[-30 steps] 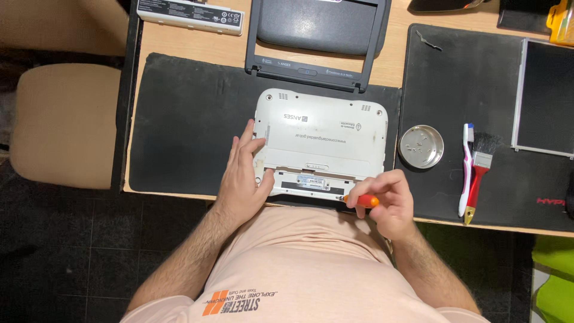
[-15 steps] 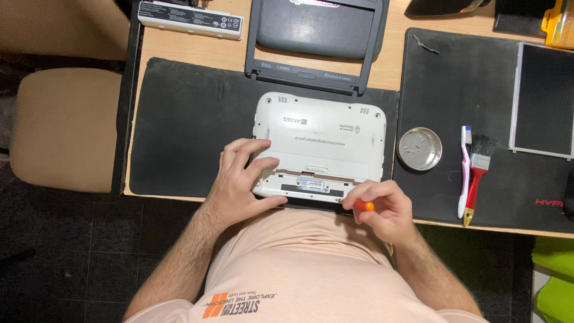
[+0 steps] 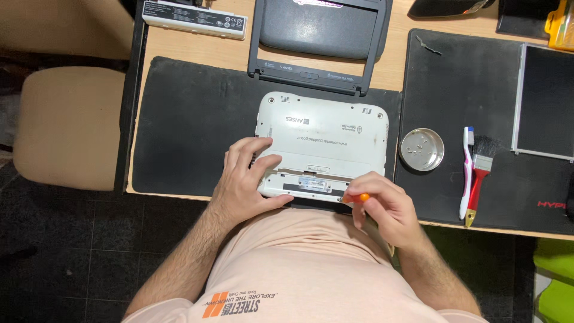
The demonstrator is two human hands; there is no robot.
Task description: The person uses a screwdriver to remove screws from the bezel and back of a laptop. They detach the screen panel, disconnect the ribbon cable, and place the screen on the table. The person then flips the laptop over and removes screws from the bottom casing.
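We're unscrewing the laptop (image 3: 323,140) base: L hand (image 3: 245,179) grips its edge, R hand (image 3: 382,206) pinches screwdriver (image 3: 360,197). Next needs steady tip seating, prob.

Light wooden counter (image 3: 179,42) seen from above, carrying two black mats: a large one (image 3: 185,119) at centre-left and a second (image 3: 472,90) at right. Directly on the bare wood lie a long white battery pack (image 3: 194,19) at the far left edge and a dark grey screen bezel (image 3: 320,36) whose near edge overlaps the left mat. A dark object (image 3: 445,7) and a yellow item (image 3: 562,24) sit at the far right corner, both only partly in view.
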